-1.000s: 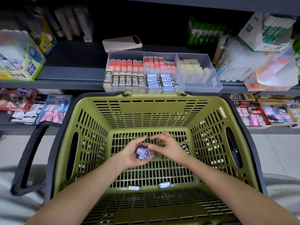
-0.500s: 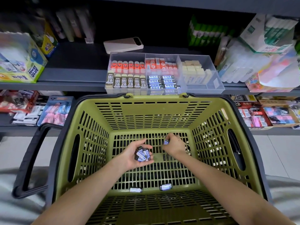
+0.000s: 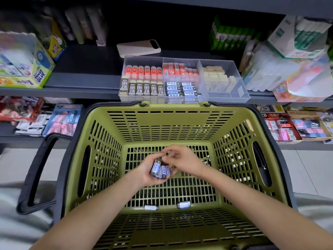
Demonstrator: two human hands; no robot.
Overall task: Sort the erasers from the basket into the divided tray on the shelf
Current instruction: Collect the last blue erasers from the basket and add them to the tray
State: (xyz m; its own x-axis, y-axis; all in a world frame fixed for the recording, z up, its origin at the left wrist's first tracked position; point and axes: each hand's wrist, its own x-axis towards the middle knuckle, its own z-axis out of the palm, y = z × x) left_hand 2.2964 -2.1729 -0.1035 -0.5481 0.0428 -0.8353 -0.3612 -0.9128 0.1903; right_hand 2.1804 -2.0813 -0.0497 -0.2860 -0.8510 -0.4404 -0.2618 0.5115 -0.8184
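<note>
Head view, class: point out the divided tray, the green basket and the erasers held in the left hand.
divided tray (image 3: pixel 227 96): head view, bare floor of right compartment.
green basket (image 3: pixel 171 121): head view, solid far wall panel.
held erasers (image 3: pixel 163 170): head view, blue label.

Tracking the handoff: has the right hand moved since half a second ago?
Yes. The right hand has shifted left across the basket floor, its fingertips now meeting the erasers held in the left hand.

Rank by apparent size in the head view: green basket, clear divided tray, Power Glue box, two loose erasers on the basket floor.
1. green basket, also nearest the camera.
2. clear divided tray.
3. Power Glue box, partly cut off by the frame.
4. loose erasers: the two look alike, so unranked.
</note>
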